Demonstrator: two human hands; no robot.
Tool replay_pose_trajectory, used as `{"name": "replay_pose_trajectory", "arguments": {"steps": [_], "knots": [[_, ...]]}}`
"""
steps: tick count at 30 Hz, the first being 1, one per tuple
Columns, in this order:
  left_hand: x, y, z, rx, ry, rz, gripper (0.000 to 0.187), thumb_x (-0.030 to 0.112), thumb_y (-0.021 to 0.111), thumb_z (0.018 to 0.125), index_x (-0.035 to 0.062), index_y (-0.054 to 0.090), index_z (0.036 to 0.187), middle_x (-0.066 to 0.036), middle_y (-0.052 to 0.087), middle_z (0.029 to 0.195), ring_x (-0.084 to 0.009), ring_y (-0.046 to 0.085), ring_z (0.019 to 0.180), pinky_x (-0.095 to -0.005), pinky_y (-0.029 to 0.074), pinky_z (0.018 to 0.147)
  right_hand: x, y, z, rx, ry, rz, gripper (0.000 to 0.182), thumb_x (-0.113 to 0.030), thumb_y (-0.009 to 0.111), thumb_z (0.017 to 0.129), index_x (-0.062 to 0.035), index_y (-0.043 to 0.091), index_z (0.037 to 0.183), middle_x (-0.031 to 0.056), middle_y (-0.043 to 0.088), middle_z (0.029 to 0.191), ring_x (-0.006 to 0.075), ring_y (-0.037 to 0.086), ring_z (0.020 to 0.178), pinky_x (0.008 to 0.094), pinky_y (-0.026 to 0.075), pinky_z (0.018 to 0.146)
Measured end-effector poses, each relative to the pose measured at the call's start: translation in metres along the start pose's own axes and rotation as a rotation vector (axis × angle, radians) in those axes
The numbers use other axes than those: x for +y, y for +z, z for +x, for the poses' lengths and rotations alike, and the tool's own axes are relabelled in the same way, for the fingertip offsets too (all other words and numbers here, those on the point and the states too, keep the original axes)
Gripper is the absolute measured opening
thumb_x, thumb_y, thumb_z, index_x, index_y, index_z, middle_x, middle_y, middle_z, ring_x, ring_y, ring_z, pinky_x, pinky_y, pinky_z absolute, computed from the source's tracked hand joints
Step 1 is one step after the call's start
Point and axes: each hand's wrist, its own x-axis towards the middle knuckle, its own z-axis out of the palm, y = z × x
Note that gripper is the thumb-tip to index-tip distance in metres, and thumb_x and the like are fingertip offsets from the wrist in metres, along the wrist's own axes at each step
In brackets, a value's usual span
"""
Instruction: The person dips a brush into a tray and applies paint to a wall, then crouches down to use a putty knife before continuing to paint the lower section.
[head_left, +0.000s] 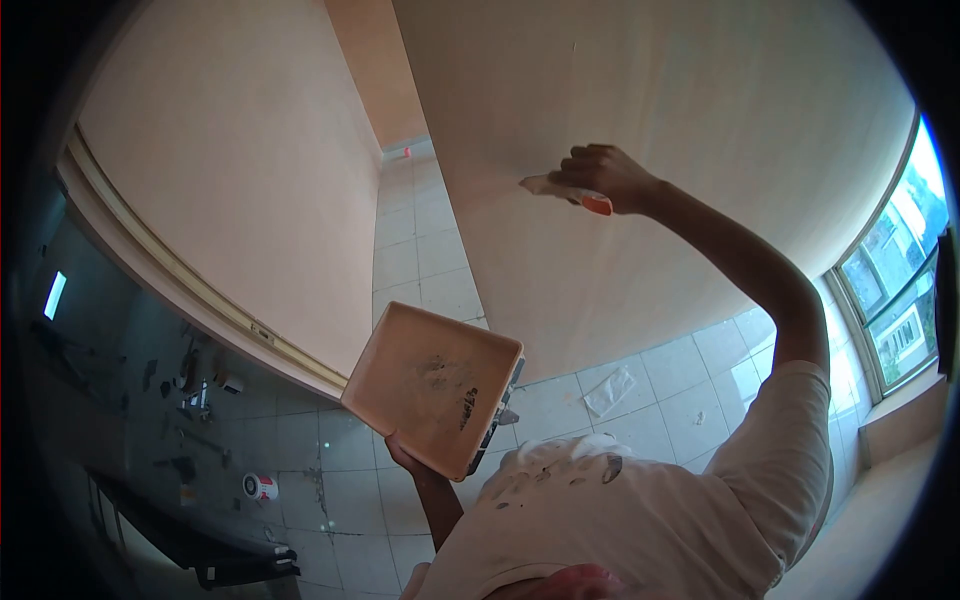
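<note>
My right hand (600, 172) is raised in front of the pale wall (650, 90), its fingers wrapped round a scraper-like tool (560, 190) with a light blade side and an orange-red end. The tool lies close to the wall surface; whether it touches cannot be made out. Lower down, my left hand (408, 455) grips the near edge of a shallow, peach-coloured tray (400, 370). Dark smudges and marks show on the tray's inner face. Most of the left fingers are hidden beneath the tray.
A second wall (240, 170) with a door-frame strip (200, 270) stands at left. On the tiled floor are a white sheet (609, 391), a paint tub (260, 487), scattered tools and a small red item (407, 153). At right is a window (895, 270).
</note>
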Motion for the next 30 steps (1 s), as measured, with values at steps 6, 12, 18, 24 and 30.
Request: {"name": "replay_pose_trajectory", "arguments": {"steps": [6,12,18,24,30], "knots": [[-0.003,0.01,-0.001,-0.034,0.021,-0.019,0.066,0.043,0.037,0.096,0.0,0.037,0.146,-0.021,0.049,0.141,-0.0378,0.053,0.125,-0.0508,0.049,0.1,0.103,-0.103,0.046,0.516,-0.253,-0.411,0.037,-0.018,0.071,0.085,-0.0105,0.068,0.121,0.0037,0.069,0.106,0.0234,0.064,0.094,0.0379,0.056,0.079],[-0.008,-0.008,0.004,-0.04,0.009,0.017,0.065,0.043,0.036,0.098,-0.0007,0.037,0.146,-0.021,0.05,0.139,-0.0368,0.055,0.123,-0.0485,0.051,0.099,0.096,-0.132,0.057,0.723,-0.007,-0.388,0.032,-0.015,0.073,0.086,-0.0075,0.068,0.117,0.0068,0.071,0.109,0.0256,0.064,0.087,0.0378,0.052,0.074],[-0.012,-0.017,0.014,-0.03,0.024,0.022,0.065,0.043,0.037,0.097,-0.0002,0.037,0.146,-0.022,0.05,0.139,-0.0374,0.055,0.123,-0.049,0.05,0.099,0.031,0.005,-0.018,-0.068,0.074,-0.024,0.037,-0.016,0.07,0.084,-0.0184,0.067,0.121,0.0017,0.067,0.109,0.0232,0.062,0.099,0.0369,0.056,0.085],[-0.013,-0.009,0.011,-0.048,0.03,0.014,0.064,0.043,0.039,0.097,0.0013,0.037,0.146,-0.021,0.049,0.139,-0.0372,0.054,0.124,-0.0494,0.05,0.099,0.11,-0.047,0.007,0.252,0.049,-0.288,0.035,-0.038,0.065,0.094,-0.017,0.067,0.122,0.0029,0.068,0.122,0.0244,0.064,0.105,0.0412,0.054,0.085],[-0.014,-0.008,0.007,-0.01,0.054,0.073,0.064,0.043,0.04,0.096,0.0021,0.038,0.145,-0.02,0.049,0.14,-0.0367,0.053,0.125,-0.0496,0.049,0.099,0.117,-0.156,0.047,0.752,0.011,-0.513,0.029,-0.014,0.072,0.089,-0.0085,0.068,0.117,0.0038,0.072,0.107,0.0231,0.064,0.085,0.0371,0.051,0.074]]}}
